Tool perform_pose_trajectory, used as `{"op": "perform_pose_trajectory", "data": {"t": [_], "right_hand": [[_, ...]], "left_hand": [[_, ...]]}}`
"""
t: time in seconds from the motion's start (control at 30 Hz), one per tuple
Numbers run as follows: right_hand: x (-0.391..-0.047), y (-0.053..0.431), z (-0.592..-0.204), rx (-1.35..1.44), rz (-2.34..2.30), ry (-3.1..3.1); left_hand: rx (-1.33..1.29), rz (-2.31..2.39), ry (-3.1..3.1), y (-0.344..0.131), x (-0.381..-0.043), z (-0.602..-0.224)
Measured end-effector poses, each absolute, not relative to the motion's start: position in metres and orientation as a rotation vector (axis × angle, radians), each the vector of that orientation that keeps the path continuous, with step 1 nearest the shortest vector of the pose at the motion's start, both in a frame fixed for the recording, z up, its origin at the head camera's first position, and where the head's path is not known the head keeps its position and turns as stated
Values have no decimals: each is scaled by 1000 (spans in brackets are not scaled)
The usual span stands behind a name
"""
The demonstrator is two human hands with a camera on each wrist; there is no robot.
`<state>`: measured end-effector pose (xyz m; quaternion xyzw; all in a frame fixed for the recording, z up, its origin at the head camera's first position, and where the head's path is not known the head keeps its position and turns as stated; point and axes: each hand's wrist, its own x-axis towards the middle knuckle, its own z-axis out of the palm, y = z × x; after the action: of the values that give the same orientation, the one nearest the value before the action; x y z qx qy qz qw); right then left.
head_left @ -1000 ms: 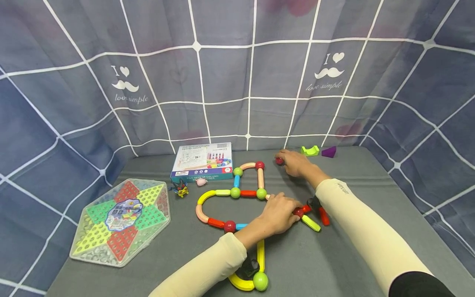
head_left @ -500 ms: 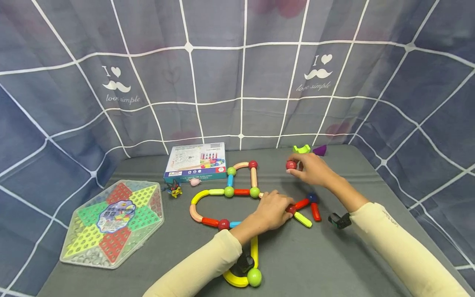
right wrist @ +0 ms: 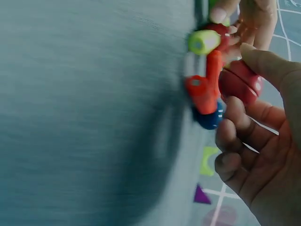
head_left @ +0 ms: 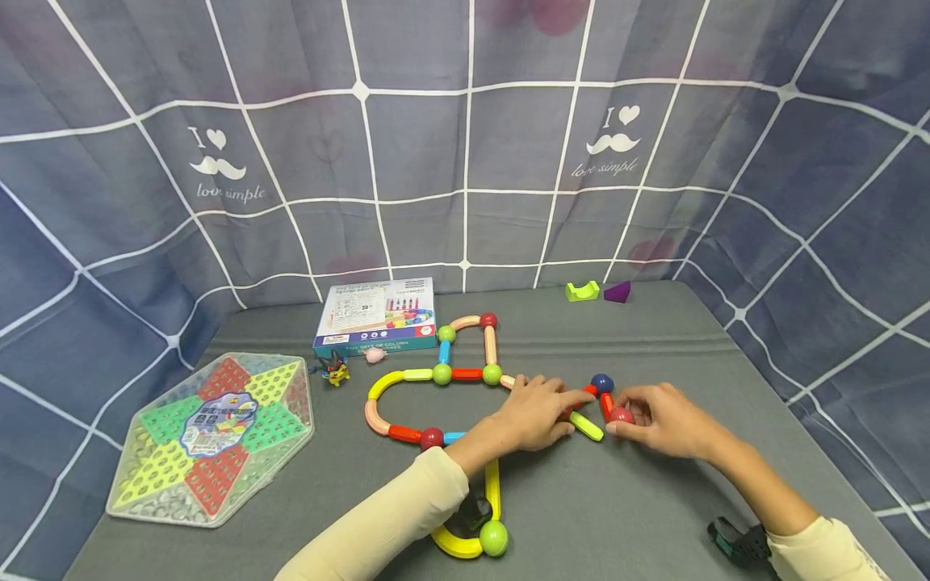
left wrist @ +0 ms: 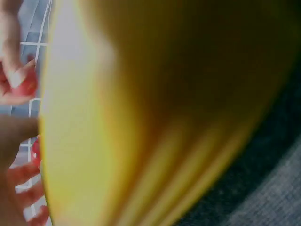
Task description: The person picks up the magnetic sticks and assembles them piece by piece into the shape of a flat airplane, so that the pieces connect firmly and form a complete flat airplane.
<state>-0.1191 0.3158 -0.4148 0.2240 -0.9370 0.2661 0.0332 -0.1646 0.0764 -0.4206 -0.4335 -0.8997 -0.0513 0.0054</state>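
Note:
My right hand [head_left: 664, 420] pinches a red ball [head_left: 620, 415] between thumb and fingers, right at the end of a short red magnetic rod [head_left: 606, 406]. That rod joins a dark blue ball [head_left: 602, 383], from which another red rod runs to my left hand [head_left: 538, 413]. The left fingers hold a second red ball [right wrist: 225, 35], mostly hidden in the head view. A lime rod [head_left: 586, 426] sticks out from that ball. A chain of coloured rods and balls, with a green ball [head_left: 492, 374], spreads left of it. Yellow blur covers most of the left wrist view.
A toy box [head_left: 374, 315] lies at the back, with a pink pig figure [head_left: 374, 355] and a small yellow-and-black figure [head_left: 337, 369] before it. A hexagonal checkers board [head_left: 211, 440] lies left. A lime block [head_left: 583, 291] and purple block [head_left: 617, 292] lie back right.
My right hand has picked up the red ball at the back and brought it forward to the free end of the red rod. The left hand has stayed at its ball, its index finger now over the rod.

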Motion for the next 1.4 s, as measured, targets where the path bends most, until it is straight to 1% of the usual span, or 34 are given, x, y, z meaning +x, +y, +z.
{"op": "perform_pose_trajectory", "data": {"t": [0.13,0.3,0.5,0.8,1.03,1.13,1.3,1.4], "right_hand": [[-100,321,-429,652,927,-2937],[-89,318,-435,647,1031,-2888],[-87,312,-439,706,1170,-2838],[-85,308,-439,677,1157,-2788],[-86,306,-442,623,1175,-2770],[-92,309,-442,537,1185,-2766],[-108,314,-440,231,1182,-2880],[-117,314,-440,107,1228,-2993]], "left_hand": [[-1452,-129,-2835,77,-163,-423],[-1396,-189,-2819,80,-165,-423],[-1374,-277,-2806,79,-167,-426],[-1394,-412,-2772,77,-171,-434],[-1396,-421,-2793,79,-171,-433],[-1392,-426,-2793,79,-172,-434],[-1385,-421,-2791,79,-172,-434],[-1386,-419,-2788,79,-171,-435]]}}
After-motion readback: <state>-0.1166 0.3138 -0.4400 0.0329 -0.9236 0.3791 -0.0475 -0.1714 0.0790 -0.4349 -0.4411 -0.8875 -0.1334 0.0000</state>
